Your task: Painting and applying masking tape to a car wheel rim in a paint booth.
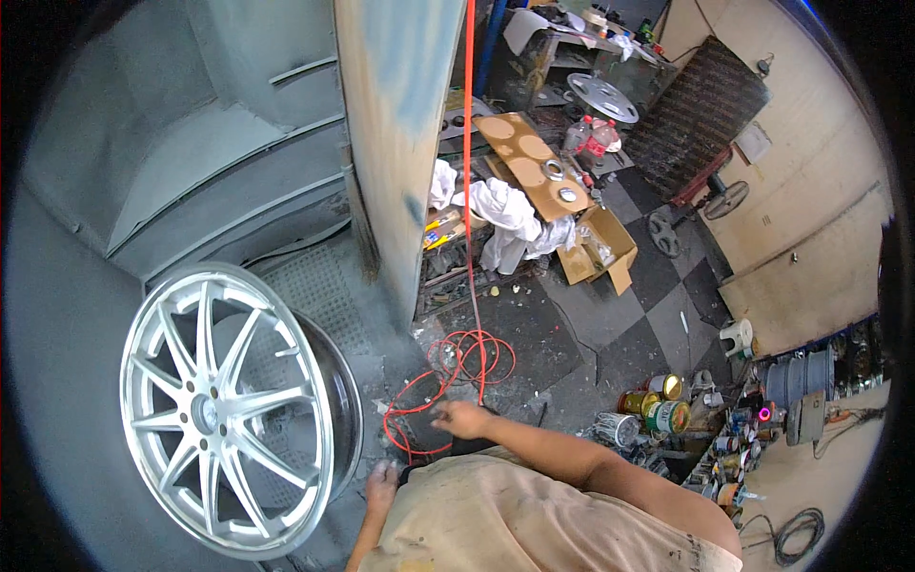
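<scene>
A large silver multi-spoke wheel (215, 410) stands upright at the left inside a grey spray booth, its dark barrel toward my body. My left hand (381, 484) is low beside the wheel's right side, apart from it, with grey-dusted fingers curled; whatever they may hold is hidden. My right hand (459, 419) is out in front of my body with fingers loosely bent and apart, holding nothing visible. Below it on the floor lies a coiled red hose (408, 413), whose line runs straight up past the booth's pale edge panel (386, 143).
Behind the panel are white cloths (505, 219), cardboard with round marks (524, 157), an open box (596, 253) and a cluttered metal bench (562, 57). A dark board (696, 114) leans against the right wall. Several paint cans (665, 415) and a grey rim (799, 377) sit at lower right.
</scene>
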Tool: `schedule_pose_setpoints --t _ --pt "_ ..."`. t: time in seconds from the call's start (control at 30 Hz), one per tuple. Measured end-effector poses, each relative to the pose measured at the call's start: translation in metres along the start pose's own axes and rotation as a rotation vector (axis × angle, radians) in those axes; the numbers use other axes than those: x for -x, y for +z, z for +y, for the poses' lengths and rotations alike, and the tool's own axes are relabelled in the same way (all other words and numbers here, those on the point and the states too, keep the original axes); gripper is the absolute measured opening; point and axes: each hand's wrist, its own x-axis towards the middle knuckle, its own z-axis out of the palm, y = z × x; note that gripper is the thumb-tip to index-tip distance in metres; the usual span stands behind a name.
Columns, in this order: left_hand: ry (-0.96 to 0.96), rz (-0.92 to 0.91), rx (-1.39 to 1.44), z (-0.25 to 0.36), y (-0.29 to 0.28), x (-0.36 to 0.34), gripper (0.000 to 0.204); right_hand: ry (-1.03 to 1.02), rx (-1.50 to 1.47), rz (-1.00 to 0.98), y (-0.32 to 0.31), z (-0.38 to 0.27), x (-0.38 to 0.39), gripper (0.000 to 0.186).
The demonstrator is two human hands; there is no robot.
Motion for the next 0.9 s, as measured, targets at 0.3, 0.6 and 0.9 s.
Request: schedule_pose_setpoints --t 0.3,0.6,0.9 --pt "0.171 -0.013 0.278 0.121 0.046 -0.075 0.037 0.164 -1.203 -0.429 -0.056 0.004 -0.021 0.014" --pt "-0.051 -0.188 0.091 0.251 0.130 -0.125 0.037 -0.032 -0.862 -0.644 -0.187 0.129 -0.061 0.016" --pt "-0.199 -0.347 -0.151 0.236 0.162 -0.151 0.036 0.295 -1.258 -0.242 -0.310 0.287 -0.070 0.022"
